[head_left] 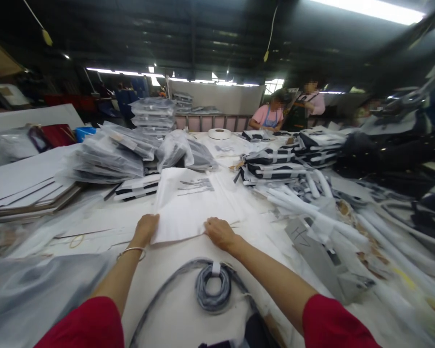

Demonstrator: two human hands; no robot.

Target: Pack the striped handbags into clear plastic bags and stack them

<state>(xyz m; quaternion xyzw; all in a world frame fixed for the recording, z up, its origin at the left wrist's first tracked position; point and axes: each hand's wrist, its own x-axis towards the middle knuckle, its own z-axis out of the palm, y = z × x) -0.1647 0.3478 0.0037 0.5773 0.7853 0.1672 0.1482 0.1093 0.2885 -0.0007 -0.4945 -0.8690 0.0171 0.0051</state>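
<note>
Both my hands hold a white sheet (181,212) with dark printed marks on its upper part; it looks like paper or a thin bag. My left hand (147,228) is closed on its left edge, near the lower corner. At the lower right corner, my right hand (219,233) grips the sheet with bent fingers. Just behind the sheet lies a flat black-and-white packed bundle (137,187). Nearer to me, a coil of grey cord (213,289), bound with a white band, rests on the table between my forearms.
Clear plastic-wrapped packs (105,154) and stacked white boards (29,179) stand on the left. Black-and-white bundles (275,164) are piled at the right, beside white rolled tubes (322,220) and a grey box (311,256). A white tape roll (219,134) lies farther back. Two people work beyond.
</note>
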